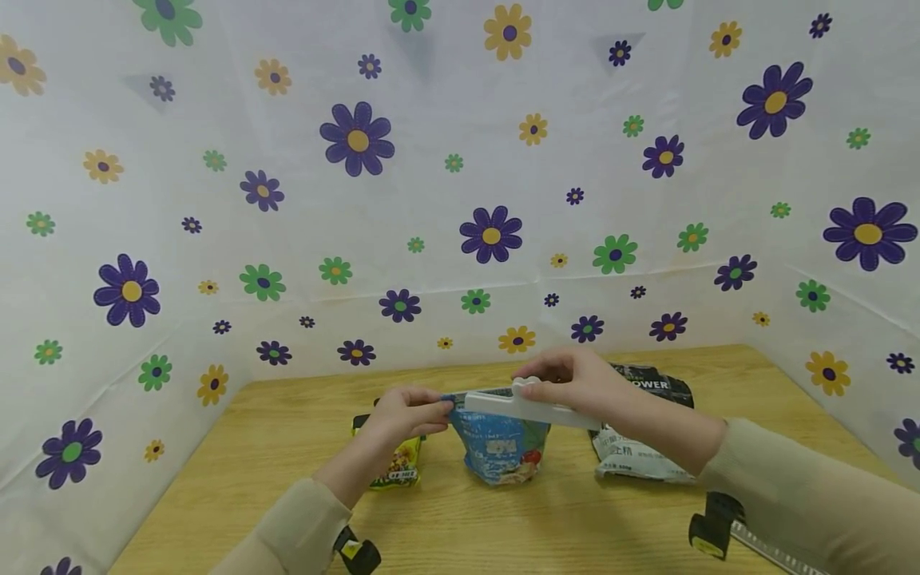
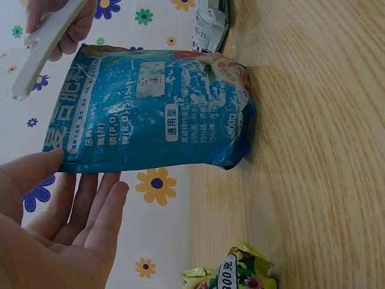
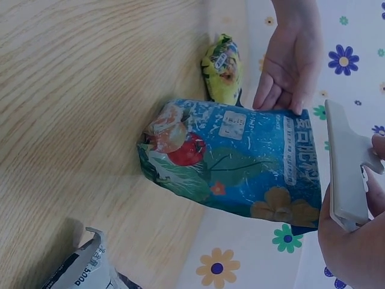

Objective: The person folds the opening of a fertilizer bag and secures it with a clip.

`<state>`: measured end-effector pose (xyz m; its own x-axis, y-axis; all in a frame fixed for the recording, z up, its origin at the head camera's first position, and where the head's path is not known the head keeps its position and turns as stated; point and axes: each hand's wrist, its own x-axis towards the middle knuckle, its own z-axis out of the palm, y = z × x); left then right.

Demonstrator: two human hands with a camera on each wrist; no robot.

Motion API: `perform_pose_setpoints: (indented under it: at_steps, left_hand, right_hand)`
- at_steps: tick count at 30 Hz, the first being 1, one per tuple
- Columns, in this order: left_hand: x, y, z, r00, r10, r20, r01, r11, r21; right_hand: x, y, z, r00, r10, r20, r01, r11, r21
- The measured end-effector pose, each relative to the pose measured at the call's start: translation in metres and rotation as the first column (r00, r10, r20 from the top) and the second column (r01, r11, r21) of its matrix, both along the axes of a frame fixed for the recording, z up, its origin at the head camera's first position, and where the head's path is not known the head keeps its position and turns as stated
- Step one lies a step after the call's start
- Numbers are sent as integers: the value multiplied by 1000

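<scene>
A blue fertilizer bag (image 1: pixel 496 447) with pictures of vegetables stands upright on the wooden table, its base on the tabletop. My left hand (image 1: pixel 410 411) pinches the bag's upper left corner between thumb and fingers, as the left wrist view (image 2: pixel 72 223) also shows. In my right hand (image 1: pixel 585 383) is a long white bag clip (image 3: pixel 348 165), held by its raised middle part. The clip lies lengthwise along the bag's top edge in the head view. In the right wrist view it appears just beyond that edge, with a gap between them.
Left of the blue bag sits a small yellow bag (image 1: pixel 406 459) with flower pictures. A black and white bag (image 1: pixel 625 455) stands to the right, partly behind my right forearm. Flower-printed white sheeting (image 1: pixel 446 200) encloses the table (image 1: pixel 474 527) at the back and sides.
</scene>
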<state>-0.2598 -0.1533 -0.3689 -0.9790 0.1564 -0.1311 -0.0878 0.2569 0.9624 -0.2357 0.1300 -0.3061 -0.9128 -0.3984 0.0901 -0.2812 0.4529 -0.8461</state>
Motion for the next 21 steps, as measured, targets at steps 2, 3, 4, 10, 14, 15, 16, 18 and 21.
perform_pose_setpoints:
  at_steps: [2,3,4,10,14,15,16,18,21]
  left_hand:
    - [0,0,0,1000,1,0,-1,1000,-2]
    - [0,0,0,1000,-1,0,1,1000,-2]
    - [-1,-1,0,1000,-1,-1,1,1000,-1]
    - [-2,0,-1,1000,-8,-6,8,1000,8]
    - [-3,-1,-2,1000,-17,-8,17,1000,13]
    - [-3,-1,-2,1000,-21,-10,21,1000,12]
    - [-2,-2,-2,1000,-25,-13,25,1000,10]
    - [-2,-3,-2,999,-29,-16,29,1000,8]
    - [-1,-3,-2,999,-33,-22,33,999,4]
  right_hand:
    - [-1,-1,1,1000,-2,0,2,1000,1]
    - [-1,-1,1,1000,-5,2,5,1000,3]
    - [-1,-2,1,1000,-7,5,7,1000,5]
    - [-4,-5,3,1000,-14,7,14,1000,17]
    - [-8,-6,3,1000,-13,0,13,1000,24]
    - [-9,-6,2,1000,-13,-1,13,1000,24]
    - [-10,-6,2,1000,-15,1,15,1000,24]
    - [-12,-6,2,1000,-15,3,15,1000,20]
    - [-13,-7,3,1000,-21,-1,21,1000,18]
